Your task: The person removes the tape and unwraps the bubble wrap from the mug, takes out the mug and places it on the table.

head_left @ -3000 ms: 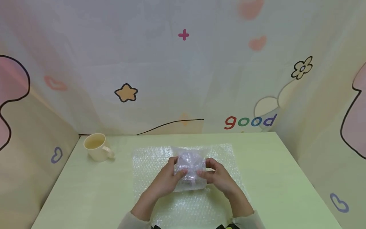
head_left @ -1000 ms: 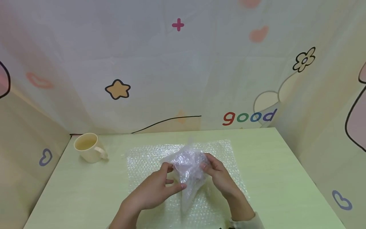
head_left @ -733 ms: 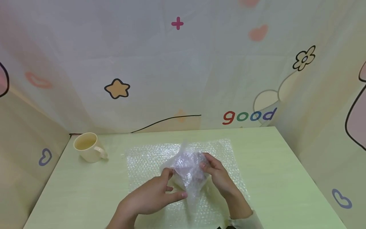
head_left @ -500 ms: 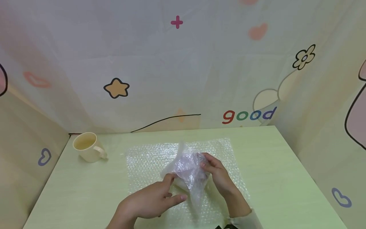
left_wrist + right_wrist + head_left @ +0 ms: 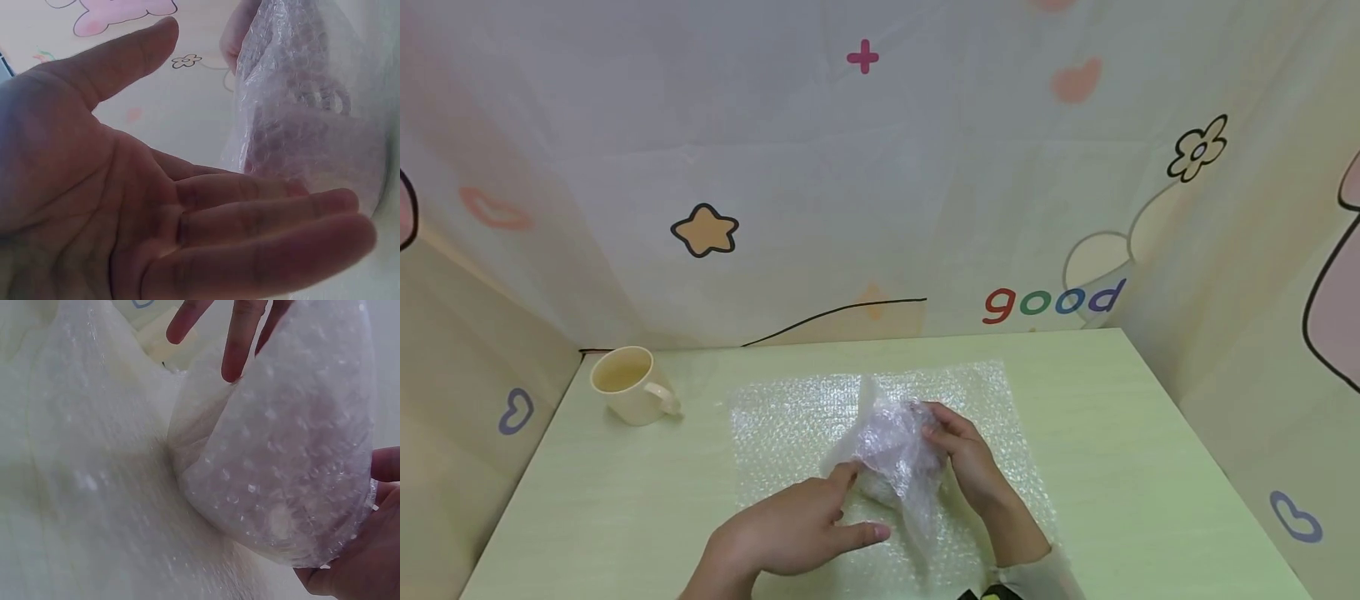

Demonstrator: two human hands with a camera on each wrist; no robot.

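A pinkish thing wrapped in bubble wrap makes a bundle (image 5: 891,446), with loose corners sticking out at the back and the front. My right hand (image 5: 977,471) grips its right side, thumb on top and fingers behind. At the left side, my left hand (image 5: 797,521) has its fingers extended and its thumb held away; the index fingertip is right at the wrap's fold. In the left wrist view, fairly straight fingers (image 5: 262,256) lie alongside the bundle (image 5: 312,119). The right wrist view shows an overlapping flap of wrap (image 5: 287,444). The wrapping blurs what is inside.
A flat sheet of bubble wrap (image 5: 782,417) lies on the pale green table (image 5: 1120,467) beneath the bundle. A cream mug (image 5: 632,387) stands at the back left, handle to the right. Printed curtains (image 5: 820,192) enclose the back and sides.
Both hands held the bundle squarely at first; now it is turned, with corners sticking out. My left thumb has come off it, and that hand has moved nearer me. The right hand keeps its grip.
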